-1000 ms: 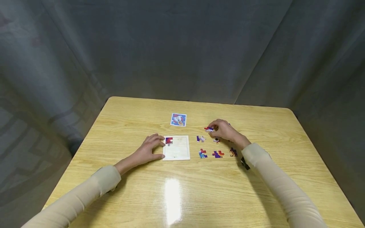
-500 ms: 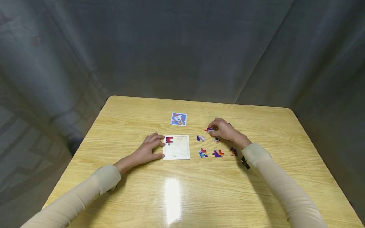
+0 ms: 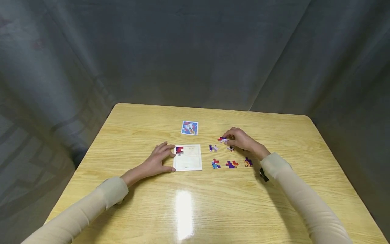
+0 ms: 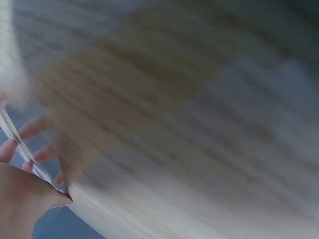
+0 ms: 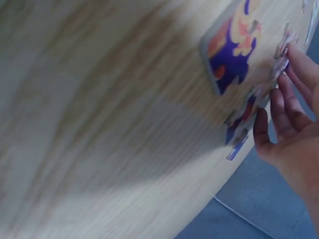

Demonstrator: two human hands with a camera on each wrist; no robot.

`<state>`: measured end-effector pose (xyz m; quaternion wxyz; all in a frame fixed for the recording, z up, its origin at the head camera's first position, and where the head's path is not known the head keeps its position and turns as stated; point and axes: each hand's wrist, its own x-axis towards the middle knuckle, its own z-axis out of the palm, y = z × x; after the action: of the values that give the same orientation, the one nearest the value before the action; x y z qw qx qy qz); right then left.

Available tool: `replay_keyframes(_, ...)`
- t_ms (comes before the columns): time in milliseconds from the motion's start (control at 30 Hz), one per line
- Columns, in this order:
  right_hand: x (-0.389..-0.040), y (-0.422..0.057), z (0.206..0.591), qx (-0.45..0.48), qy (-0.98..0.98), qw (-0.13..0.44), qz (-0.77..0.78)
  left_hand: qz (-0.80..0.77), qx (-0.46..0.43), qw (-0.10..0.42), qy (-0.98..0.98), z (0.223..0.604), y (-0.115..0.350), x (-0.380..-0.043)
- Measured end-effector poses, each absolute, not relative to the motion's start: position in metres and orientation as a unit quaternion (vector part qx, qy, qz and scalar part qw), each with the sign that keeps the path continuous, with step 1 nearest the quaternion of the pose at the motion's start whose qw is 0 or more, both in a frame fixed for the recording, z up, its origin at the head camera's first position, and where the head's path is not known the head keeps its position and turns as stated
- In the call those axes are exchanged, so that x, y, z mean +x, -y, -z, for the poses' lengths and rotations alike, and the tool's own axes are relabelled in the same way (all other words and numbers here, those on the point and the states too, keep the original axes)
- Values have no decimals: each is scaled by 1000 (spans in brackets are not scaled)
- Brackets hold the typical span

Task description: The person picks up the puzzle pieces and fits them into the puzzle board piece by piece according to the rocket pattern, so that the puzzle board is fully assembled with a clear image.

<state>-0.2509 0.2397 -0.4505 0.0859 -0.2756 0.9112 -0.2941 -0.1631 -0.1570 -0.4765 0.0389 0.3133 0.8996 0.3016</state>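
My left hand point(image 3: 156, 161) rests at the left edge of a shallow white puzzle tray point(image 3: 201, 161), its thumb and fingers spread along that side. In the tray's upper left corner lies a red and purple puzzle piece point(image 3: 179, 150). My right hand point(image 3: 239, 139) pinches a red, white and purple puzzle piece point(image 3: 223, 139) between thumb and fingertips, low over the table. Beneath that hand is a white piece point(image 3: 230, 148), partly hidden. Several loose pieces lie right of the tray, among them a purple and white one point(image 3: 213, 148) and a purple and orange one point(image 3: 232, 164).
A small picture card point(image 3: 190, 127) of a rocket lies behind the tray. In the front row of pieces are a red and blue one point(image 3: 216, 163) and a dark orange one point(image 3: 248, 162). The wooden table point(image 3: 146, 210) ends at a grey curtain point(image 3: 189, 61).
The head view has shifted slightly. Both hands stay nearly where they were, and my right fingers keep hold of the red, white and purple piece.
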Motion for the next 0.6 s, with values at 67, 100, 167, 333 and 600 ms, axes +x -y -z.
replay_keyframes(67,-251,-239,450,-281,-912,86,287,-302,312,40,-900,476,157,-163)
replay_keyframes(100,-252,-239,450,-283,-912,85,285,-302,311,40,-900,476,156,-163)
replay_keyframes(167,-252,-238,449,-285,-913,83,280,-301,311,40,-901,476,157,-163)
replay_keyframes(333,-249,-237,446,-272,-919,88,272,-297,315,50,-900,476,157,-163)
replay_keyframes(600,-248,-235,448,-256,-931,73,248,-292,315,55,-902,474,158,-163)
